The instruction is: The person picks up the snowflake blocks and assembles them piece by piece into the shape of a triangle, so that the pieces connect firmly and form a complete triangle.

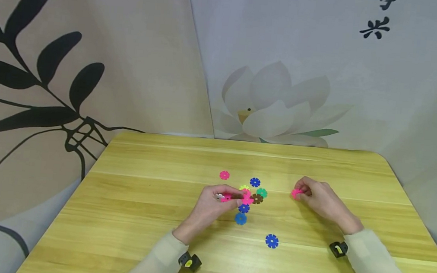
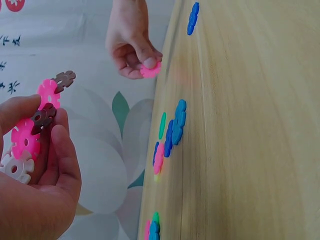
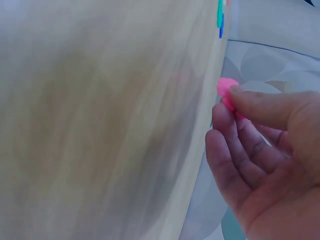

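My left hand (image 1: 209, 203) holds a chain of notched snowflake discs joined edge to edge. In the left wrist view the chain runs from a white disc (image 2: 23, 164) through a pink disc (image 2: 19, 134), a brown disc (image 2: 44, 120) and another pink disc (image 2: 46, 90) to a brown disc (image 2: 65, 80) at the far end. Thumb and fingers grip its middle. Off to the right, my right hand (image 1: 321, 201) pinches a single pink disc (image 3: 226, 86) between thumb and forefinger, with the other fingers loosely bent. Part of this disc is hidden behind the thumb.
Loose discs lie on the wooden table (image 1: 136, 229): a pink disc (image 1: 225, 172) and a blue disc (image 1: 255, 179) behind, a green disc (image 1: 262, 190) and brown disc (image 1: 259, 195) beside the left fingertips, a light blue disc (image 1: 240, 221) and a dark blue disc (image 1: 268, 237) in front.
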Tool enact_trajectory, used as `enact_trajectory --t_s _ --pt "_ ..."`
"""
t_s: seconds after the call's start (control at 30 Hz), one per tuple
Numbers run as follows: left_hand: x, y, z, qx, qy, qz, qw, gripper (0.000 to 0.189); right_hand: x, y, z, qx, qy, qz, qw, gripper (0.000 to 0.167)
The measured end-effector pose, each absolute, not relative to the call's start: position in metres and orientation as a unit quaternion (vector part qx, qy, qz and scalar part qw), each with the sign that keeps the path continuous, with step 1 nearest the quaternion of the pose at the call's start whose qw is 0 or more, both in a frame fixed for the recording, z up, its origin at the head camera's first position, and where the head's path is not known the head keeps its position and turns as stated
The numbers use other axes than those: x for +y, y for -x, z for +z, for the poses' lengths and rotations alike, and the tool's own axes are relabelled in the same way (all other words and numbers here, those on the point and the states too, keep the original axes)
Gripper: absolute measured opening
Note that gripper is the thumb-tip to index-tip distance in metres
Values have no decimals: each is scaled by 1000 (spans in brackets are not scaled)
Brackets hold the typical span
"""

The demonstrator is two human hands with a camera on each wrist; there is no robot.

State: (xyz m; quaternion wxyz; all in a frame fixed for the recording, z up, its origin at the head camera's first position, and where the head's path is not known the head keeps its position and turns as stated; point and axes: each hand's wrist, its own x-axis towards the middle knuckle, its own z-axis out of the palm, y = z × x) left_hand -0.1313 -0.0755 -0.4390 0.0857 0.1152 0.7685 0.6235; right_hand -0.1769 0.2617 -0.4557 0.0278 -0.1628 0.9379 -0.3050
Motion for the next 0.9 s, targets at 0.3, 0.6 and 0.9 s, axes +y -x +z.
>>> enact_trajectory --t_s 0.3,0.6,0.9 --pt "-74 131 -438 767 -112 625 90 20 258 164 -457 928 167 -332 15 11" --pt "-73 130 -438 762 -109 632 91 20 249 152 -450 915 163 -368 8 15" --pt "-73 131 -440 745 -125 649 95 21 237 137 -437 899 165 -406 -17 20"
